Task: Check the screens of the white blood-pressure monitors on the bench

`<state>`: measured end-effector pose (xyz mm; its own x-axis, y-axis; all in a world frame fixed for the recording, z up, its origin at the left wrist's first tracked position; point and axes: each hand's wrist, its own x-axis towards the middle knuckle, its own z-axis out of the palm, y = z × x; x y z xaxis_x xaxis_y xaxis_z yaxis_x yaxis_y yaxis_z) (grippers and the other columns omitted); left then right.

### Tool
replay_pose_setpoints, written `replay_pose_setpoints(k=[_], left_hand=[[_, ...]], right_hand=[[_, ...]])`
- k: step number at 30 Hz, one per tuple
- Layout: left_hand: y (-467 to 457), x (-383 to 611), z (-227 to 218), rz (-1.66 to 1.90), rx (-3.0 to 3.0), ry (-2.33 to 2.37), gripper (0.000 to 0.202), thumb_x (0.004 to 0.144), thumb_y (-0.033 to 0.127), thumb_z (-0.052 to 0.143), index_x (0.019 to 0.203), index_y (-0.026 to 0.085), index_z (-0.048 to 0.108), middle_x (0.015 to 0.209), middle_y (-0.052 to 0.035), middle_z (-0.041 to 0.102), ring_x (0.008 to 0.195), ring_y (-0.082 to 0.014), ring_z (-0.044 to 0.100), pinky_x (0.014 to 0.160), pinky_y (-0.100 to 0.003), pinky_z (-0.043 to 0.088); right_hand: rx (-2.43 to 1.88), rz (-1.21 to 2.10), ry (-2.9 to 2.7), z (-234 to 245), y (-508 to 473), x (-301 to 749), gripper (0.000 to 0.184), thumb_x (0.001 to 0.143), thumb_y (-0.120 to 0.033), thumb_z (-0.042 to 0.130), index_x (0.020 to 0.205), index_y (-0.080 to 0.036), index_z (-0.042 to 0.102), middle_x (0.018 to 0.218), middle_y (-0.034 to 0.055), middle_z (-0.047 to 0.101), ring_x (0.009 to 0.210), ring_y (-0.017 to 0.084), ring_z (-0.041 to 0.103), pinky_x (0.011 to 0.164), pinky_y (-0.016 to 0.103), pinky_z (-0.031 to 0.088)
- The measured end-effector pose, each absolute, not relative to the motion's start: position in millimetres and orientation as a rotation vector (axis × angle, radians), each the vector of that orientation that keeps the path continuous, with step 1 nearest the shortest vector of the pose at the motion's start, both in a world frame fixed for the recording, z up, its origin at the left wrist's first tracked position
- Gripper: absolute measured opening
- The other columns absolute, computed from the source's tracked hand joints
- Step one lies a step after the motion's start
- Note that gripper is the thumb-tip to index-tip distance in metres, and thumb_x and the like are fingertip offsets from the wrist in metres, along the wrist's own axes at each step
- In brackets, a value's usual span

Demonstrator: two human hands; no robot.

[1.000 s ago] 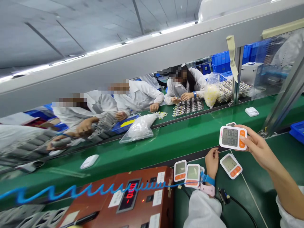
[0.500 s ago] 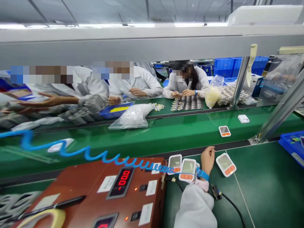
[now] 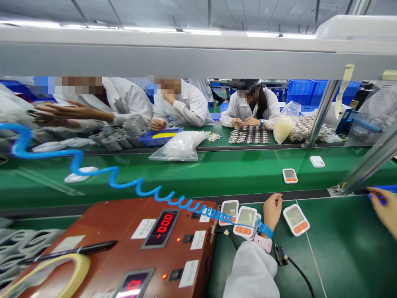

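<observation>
My left hand [image 3: 273, 209] rests on the green mat [image 3: 341, 256] with its fingers curled and nothing in them. It wears a blue wrist strap [image 3: 265, 229] on a coiled blue cord [image 3: 136, 188]. A white and orange display unit [image 3: 296, 219] lies just right of this hand, and two more units [image 3: 238, 217] lie just left of it. My right hand [image 3: 386, 211] is at the frame's right edge, its fingertips at a blue bin [image 3: 386, 188]. Whether it holds anything is hidden. Another display unit [image 3: 290, 175] lies on the green conveyor belt [image 3: 201, 174].
A red-brown tester box [image 3: 186, 248] with a red digit display stands at the lower left, a yellow tape roll [image 3: 46, 277] beside it. A black cable plug [image 3: 281, 254] lies by my left sleeve. Across the belt, several co-workers in white coats handle parts, bags and trays.
My right hand held a display unit a second ago. That unit now lies on the belt, and the hand has gone right to the blue bin. My left hand stayed put.
</observation>
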<state>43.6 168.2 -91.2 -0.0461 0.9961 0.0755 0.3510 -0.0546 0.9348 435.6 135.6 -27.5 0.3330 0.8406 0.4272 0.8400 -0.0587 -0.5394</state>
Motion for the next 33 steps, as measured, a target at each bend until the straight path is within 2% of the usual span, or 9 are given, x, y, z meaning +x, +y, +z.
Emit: replay_pose_setpoints(k=[3,5,9,12,14,18,22,25,33], left_hand=[[168.0,43.7,-90.7,1.124,1.488,1.477,0.023,0.082,0.014,0.047,0.092,0.018,0.067,0.081,-0.0028,0.071,0.069,-0.0147,0.065,0.071,-0.026,0.048],[167.8,43.6,-90.3,1.129,1.485,1.477,0.023,0.081,0.013,0.047,0.092,0.018,0.067,0.080,-0.0030,0.071,0.069,-0.0147,0.065,0.070,-0.026,0.048],[167.6,43.2,-90.9,1.118,1.482,1.478,0.023,0.081,0.014,0.047,0.091,0.019,0.067,0.079,-0.0021,0.071,0.067,-0.0145,0.065,0.068,-0.026,0.048],[167.9,43.2,-92.5,1.123,1.482,1.473,0.024,0.081,0.015,0.046,0.091,0.019,0.067,0.078,-0.0017,0.071,0.067,-0.0145,0.065,0.067,-0.025,0.047],[168.0,43.3,-93.4,1.129,1.492,1.479,0.024,0.081,0.014,0.045,0.090,0.019,0.067,0.077,-0.0021,0.071,0.067,-0.0148,0.064,0.067,-0.026,0.047],[168.0,43.3,-94.2,1.123,1.512,1.488,0.025,0.081,0.014,0.045,0.091,0.018,0.067,0.078,-0.0028,0.071,0.066,-0.0151,0.063,0.067,-0.027,0.047],[168.3,43.0,-95.1,1.126,1.510,1.479,0.025,0.080,0.015,0.045,0.092,0.019,0.067,0.077,-0.0023,0.070,0.064,-0.0145,0.063,0.065,-0.026,0.048],[168.4,42.7,-95.6,1.130,1.506,1.484,0.025,0.081,0.015,0.046,0.092,0.019,0.067,0.079,-0.0025,0.070,0.065,-0.0144,0.063,0.066,-0.025,0.048],[167.4,40.8,-95.3,1.084,1.501,1.507,0.024,0.082,0.018,0.046,0.094,0.018,0.066,0.082,-0.0036,0.070,0.068,-0.0148,0.063,0.067,-0.026,0.047]], right_hand=[[-1.606,0.356,-1.831,-27.2,165.8,340.6,0.039,0.081,-0.047,0.051,0.106,-0.021,0.064,0.105,0.0111,0.063,0.092,0.026,0.060,0.080,0.041,0.047],[-1.662,0.590,-1.857,-34.9,197.4,289.4,0.045,0.081,-0.047,0.050,0.112,-0.016,0.061,0.112,0.0140,0.058,0.097,0.026,0.058,0.082,0.038,0.047],[-1.776,0.606,-1.803,-60.1,255.5,221.3,0.042,0.077,-0.041,0.058,0.100,-0.006,0.065,0.099,0.0204,0.059,0.101,0.034,0.054,0.094,0.047,0.038],[-1.754,0.574,-1.764,-73.0,272.5,185.6,0.040,0.075,-0.031,0.060,0.106,-0.005,0.061,0.111,0.0246,0.054,0.115,0.039,0.043,0.099,0.053,0.028],[-1.660,0.599,-1.776,-75.3,272.9,167.8,0.045,0.073,-0.022,0.060,0.116,-0.010,0.056,0.120,0.0214,0.050,0.117,0.035,0.042,0.101,0.049,0.027],[-1.412,0.780,-1.811,-69.3,267.6,153.4,0.052,0.068,-0.019,0.061,0.119,-0.020,0.053,0.110,0.0071,0.059,0.102,0.023,0.055,0.095,0.036,0.039],[-1.349,0.909,-1.628,-58.8,255.8,160.3,0.044,0.075,-0.037,0.056,0.114,-0.016,0.052,0.104,0.0089,0.062,0.093,0.024,0.059,0.084,0.039,0.047],[-1.299,1.014,-1.484,-44.7,230.7,169.3,0.047,0.082,-0.048,0.050,0.118,-0.018,0.048,0.106,0.0089,0.063,0.091,0.023,0.062,0.075,0.037,0.052],[-0.997,1.229,-0.958,21.8,145.6,189.3,0.060,0.075,-0.047,0.069,0.126,-0.020,0.051,0.103,0.0086,0.067,0.092,0.027,0.064,0.073,0.036,0.055]])
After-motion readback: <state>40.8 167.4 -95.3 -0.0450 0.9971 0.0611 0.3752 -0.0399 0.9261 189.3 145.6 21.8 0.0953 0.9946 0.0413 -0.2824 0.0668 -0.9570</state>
